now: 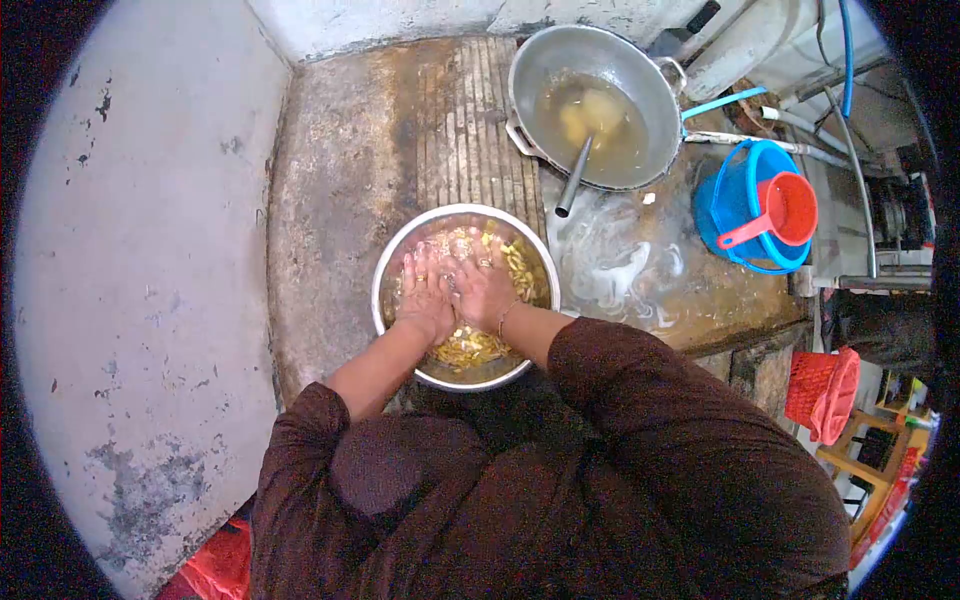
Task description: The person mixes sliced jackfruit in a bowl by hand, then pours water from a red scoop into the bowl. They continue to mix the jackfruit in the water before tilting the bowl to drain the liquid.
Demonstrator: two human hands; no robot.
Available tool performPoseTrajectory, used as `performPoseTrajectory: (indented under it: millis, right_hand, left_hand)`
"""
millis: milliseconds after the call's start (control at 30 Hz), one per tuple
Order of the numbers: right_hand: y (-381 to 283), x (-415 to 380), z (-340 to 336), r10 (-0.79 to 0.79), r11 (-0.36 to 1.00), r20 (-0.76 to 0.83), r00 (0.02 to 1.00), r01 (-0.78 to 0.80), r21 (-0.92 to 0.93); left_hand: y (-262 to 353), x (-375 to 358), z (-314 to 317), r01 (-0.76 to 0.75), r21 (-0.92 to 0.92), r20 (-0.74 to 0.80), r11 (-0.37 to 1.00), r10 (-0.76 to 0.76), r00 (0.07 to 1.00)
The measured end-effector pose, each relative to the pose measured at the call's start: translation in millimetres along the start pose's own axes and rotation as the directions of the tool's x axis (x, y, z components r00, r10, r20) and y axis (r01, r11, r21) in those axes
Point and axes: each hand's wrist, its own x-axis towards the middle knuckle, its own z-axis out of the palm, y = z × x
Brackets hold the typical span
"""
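A round stainless steel bowl (468, 209) holds water and many small yellowish pieces (468, 348), perhaps sliced food; their exact kind cannot be made out. Both palms face down inside it, side by side. My left hand (427, 300) lies over the pieces with its fingers stretched out, partly in the water. Touching it at the thumb side, my right hand (484, 292) is also flat with fingers extended. Neither hand grasps anything visible. Pieces under the palms are hidden.
A large metal wok (645, 110) with cloudy water and a dark-handled utensil (574, 180) stands behind to the right. Beyond it are a blue bucket (728, 205) with a red dipper (792, 208) and a red basket (815, 395). A wall (170, 250) borders the left.
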Motion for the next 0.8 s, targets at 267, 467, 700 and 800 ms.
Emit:
performPoseTrajectory:
  millis: [267,467,700,800]
  right_hand:
    - [-3.3,-21.5,5.9,-0.023,0.978,-0.171,0.985,0.058,0.199]
    - [-16.3,-20.6,-40.0,-0.023,0.981,0.075,0.997,0.008,0.194]
    - [15.7,-20.5,-76.9,-0.156,0.968,0.036,0.987,0.145,0.203]
    - [14.2,-36.8,-64.2,-0.071,0.965,0.058,0.996,0.054,0.256]
  left_hand:
    - [15.2,-17.0,3.0,0.089,-0.17,-0.077,0.981,-0.103,0.992]
    - [22.2,-27.6,-38.6,0.164,-0.131,0.055,0.978,-0.159,0.986]
    - [6.5,-33.6,-52.0,-0.009,-0.465,-0.238,0.885,-0.116,0.964]
    - [5.1,-27.0,-18.9,-0.179,-0.322,-0.484,0.929,0.001,0.875]
